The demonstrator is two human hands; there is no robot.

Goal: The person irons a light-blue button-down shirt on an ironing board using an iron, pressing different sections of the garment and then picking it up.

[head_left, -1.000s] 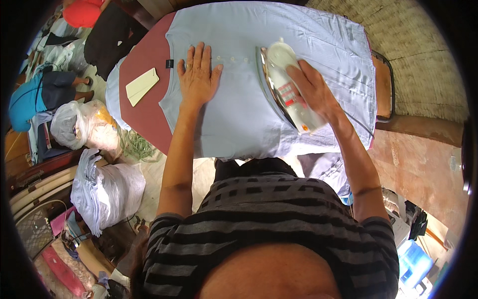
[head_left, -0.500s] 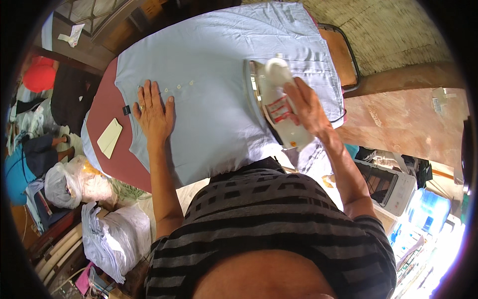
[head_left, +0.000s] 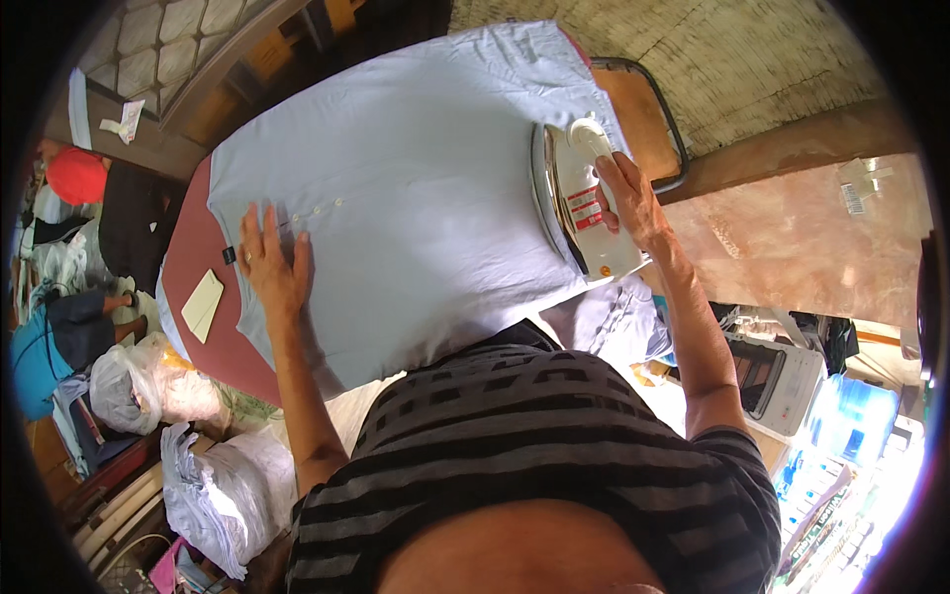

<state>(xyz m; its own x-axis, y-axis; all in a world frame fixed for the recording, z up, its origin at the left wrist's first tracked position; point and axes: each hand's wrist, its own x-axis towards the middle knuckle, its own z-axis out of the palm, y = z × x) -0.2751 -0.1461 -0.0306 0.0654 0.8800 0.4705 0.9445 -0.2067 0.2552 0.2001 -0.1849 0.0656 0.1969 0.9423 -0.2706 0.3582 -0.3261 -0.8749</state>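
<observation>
A light blue shirt [head_left: 426, 188] lies spread over a maroon ironing board [head_left: 185, 238]. Near its collar end, my left hand [head_left: 272, 267] rests flat on the cloth with fingers stretched out, beside a small dark label [head_left: 230, 255] and a short row of small buttons [head_left: 317, 210]. My right hand [head_left: 633, 210] grips the handle of a white iron [head_left: 571, 176], which stands over the shirt's right part near the hem. The iron's curved silver edge faces left. Its underside is hidden.
A cream, card-like piece [head_left: 204, 306] lies on the board's bare left end. Behind the board's right end is a brown seat with a black frame [head_left: 633, 119]. Bagged bundles [head_left: 233, 485] stand at lower left. A white appliance [head_left: 787, 386] and a blue water bottle [head_left: 856, 421] are at right.
The iron, held in my right hand, has slid right over the shirt toward the hem. My left hand still lies near the collar. The whole view has shifted slightly.
</observation>
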